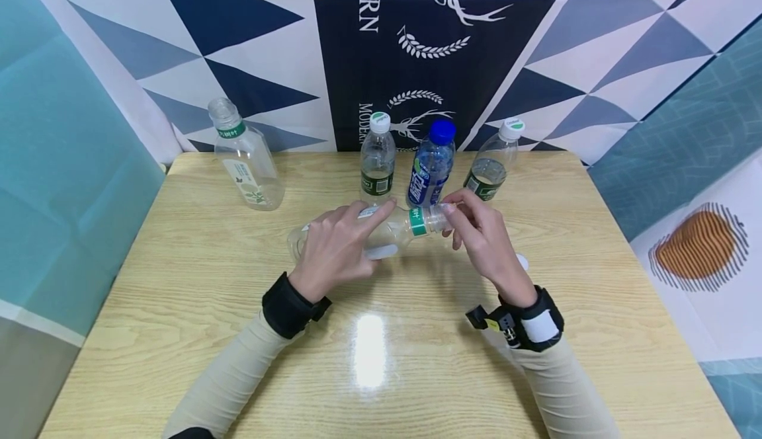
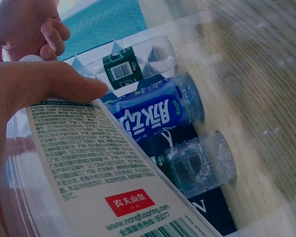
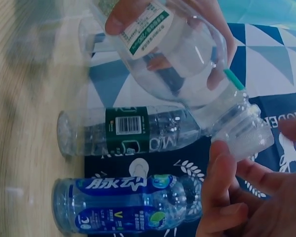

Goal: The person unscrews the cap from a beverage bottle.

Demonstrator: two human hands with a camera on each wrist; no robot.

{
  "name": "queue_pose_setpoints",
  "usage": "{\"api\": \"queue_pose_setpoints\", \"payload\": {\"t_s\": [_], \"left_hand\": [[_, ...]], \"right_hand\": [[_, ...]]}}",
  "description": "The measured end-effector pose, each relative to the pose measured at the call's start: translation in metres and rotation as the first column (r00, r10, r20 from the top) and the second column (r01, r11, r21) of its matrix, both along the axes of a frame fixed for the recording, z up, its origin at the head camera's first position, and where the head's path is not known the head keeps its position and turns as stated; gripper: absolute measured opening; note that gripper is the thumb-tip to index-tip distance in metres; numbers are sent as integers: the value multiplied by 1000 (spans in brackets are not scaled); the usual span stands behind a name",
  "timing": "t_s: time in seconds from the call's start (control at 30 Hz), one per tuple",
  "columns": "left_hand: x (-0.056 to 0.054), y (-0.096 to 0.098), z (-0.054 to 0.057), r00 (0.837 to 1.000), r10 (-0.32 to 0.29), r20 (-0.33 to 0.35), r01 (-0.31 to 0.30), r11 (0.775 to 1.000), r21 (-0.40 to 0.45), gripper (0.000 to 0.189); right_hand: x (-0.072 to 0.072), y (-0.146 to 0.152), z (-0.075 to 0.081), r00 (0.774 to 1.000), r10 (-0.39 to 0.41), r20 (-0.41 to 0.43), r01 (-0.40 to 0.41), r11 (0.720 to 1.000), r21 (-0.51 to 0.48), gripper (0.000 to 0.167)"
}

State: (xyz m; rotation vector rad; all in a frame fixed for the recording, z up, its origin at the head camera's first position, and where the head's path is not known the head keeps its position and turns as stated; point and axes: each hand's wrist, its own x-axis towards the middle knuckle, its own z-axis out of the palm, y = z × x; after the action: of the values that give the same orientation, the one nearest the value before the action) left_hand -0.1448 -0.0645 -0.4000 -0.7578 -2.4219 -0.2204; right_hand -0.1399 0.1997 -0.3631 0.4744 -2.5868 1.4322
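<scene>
- One clear bottle [image 1: 395, 231] takes centre stage, out over the middle of the table [image 1: 149, 293], toward the far edge; it tips well over, its neck pointing toward the right edge.
- Left hand [image 1: 336, 244] has the body: index finger stretched along the upper side, thumb across the printed label [image 2: 79, 153], the grip firm by the look of it.
- Over to the right hand [image 1: 485, 237], and it's fine work! Thumb and index finger pinch the frosted neck end [image 3: 246, 140], the other fingers curling in below.
- Cap or bare mouth under those fingertips? Cannot tell for sure; the hand covers too much.
- Behind the action, along the far edge, stand a white-capped bottle [image 1: 378, 158], a blue-capped bottle [image 1: 430, 171], and, farther right, a second white-capped bottle [image 1: 491, 168].
- Out by the far left corner, upright and well apart from the others: a green-banded bottle [image 1: 250, 168], much like the one in hand.
- Beside the right wrist, a small white object [image 1: 522, 262] peeps out, too hidden to name.
- The step in hand looks to be work on the closure; loosening or tightening, no telling which.
- Next move, in my judgement: left hand braces the soft-looking body without squeezing, while the right fingertips turn the end squarely along the neck's line.
</scene>
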Motion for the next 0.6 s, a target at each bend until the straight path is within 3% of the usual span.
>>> {"api": "queue_pose_setpoints", "payload": {"t_s": [0.27,0.47,0.6], "left_hand": [[-1,0,-2,1000,-2,-21,2,1000,2,92],[-1,-1,-1,1000,3,2,-3,1000,18,93],[-1,-1,-1,1000,-4,26,3,999,37,96]], "right_hand": [[1,1,2,1000,3,8,-3,1000,2,22],[1,8,7,994,95,-61,-94,996,10,29],[0,19,12,984,148,-101,-155,986,-68,34]]}}
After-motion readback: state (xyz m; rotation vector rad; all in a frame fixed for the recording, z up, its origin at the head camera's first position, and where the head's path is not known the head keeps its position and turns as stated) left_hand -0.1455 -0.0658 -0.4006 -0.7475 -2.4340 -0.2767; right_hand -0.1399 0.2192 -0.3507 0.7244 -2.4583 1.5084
